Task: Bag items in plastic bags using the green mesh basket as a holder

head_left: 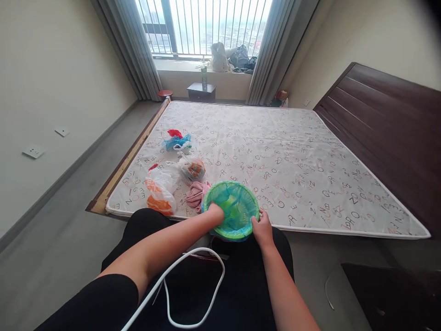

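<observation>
A round green trash bin (231,185), lined with a thin blue plastic bag (237,219), is held above my lap at the mattress's front edge, its mouth facing me. My right hand (262,226) grips the right side of the rim, thumb on the inside and fingers outside. My left hand (216,214) reaches over the left rim into the bin; its fingers are hidden, so their pose does not show. Just left of the bin lies a crumpled pink cloth (197,195) on the mattress.
On the patterned mattress (275,151) lie a white-and-orange plastic bag (160,191), a knotted clear bag (191,168) and a bunch of blue and red bags (176,140). A white cable (196,326) loops before my body. A dark headboard (382,110) stands right.
</observation>
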The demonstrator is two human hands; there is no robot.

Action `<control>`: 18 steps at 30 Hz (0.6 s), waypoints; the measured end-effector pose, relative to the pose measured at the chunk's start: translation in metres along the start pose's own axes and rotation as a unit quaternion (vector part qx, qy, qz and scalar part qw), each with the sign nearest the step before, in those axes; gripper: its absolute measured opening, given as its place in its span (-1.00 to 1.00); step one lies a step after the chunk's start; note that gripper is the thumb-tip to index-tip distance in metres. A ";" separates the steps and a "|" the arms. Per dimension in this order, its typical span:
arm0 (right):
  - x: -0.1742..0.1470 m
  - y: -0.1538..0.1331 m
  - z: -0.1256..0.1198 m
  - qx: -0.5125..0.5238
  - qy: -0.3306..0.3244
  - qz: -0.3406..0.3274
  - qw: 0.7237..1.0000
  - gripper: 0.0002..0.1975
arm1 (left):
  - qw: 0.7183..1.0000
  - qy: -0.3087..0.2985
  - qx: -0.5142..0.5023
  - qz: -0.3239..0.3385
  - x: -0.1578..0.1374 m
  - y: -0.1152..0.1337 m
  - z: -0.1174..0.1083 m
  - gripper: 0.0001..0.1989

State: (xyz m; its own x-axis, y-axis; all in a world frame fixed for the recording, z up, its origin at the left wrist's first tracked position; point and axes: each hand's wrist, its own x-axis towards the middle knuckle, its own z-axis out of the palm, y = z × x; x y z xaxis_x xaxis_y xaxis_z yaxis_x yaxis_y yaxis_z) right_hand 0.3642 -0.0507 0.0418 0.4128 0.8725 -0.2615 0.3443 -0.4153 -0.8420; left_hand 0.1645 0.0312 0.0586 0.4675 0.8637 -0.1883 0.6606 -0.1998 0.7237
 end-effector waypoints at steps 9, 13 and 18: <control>0.015 0.023 0.007 0.217 0.043 0.035 0.975 -0.38 | 0.956 0.277 0.077 -0.065 -0.047 -0.012 -0.063 -0.45; 0.013 0.018 0.016 0.234 0.030 0.016 0.972 -0.38 | 0.942 0.212 -0.165 -0.201 -0.062 -0.055 -0.065 -0.46; 0.010 0.014 0.032 0.209 0.027 -0.017 0.977 -0.38 | 0.930 0.160 -0.260 -0.206 -0.056 -0.075 -0.052 -0.63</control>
State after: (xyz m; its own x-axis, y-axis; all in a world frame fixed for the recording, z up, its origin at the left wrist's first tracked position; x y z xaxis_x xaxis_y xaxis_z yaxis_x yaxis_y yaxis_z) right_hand 0.3461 -0.0399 0.0122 0.4551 0.8642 -0.2146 -0.0115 -0.2352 -0.9719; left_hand 0.0581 0.0222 0.0497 -0.0148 0.9274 -0.3737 0.3325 0.3570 0.8729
